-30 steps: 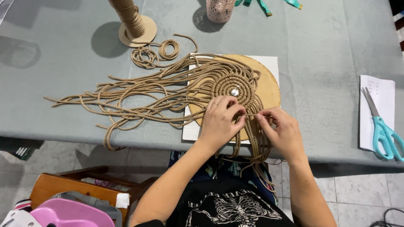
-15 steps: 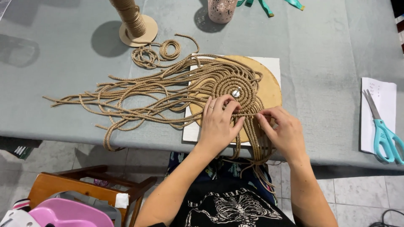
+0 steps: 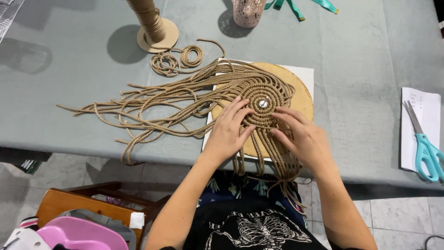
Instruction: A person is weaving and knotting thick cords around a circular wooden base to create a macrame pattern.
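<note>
A round board (image 3: 303, 99) lies at the middle of the frame on a sheet (image 3: 307, 74), which lies on the table (image 3: 360, 55). A coil of cord (image 3: 263, 90) sits on the board, and its loose cords (image 3: 138, 111) spread to the left across the table. The left hand (image 3: 230, 129) and the right hand (image 3: 303, 136) rest on the coil's lower part. A spool (image 3: 152, 23) stands at upper left, two small cord rings (image 3: 178, 58) just below it. A cup (image 3: 247, 11) stands at top centre. Scissors (image 3: 423, 143) lie on paper (image 3: 423, 115) at the right edge. A chair (image 3: 88, 208) stands at lower left, below the table's edge.
</note>
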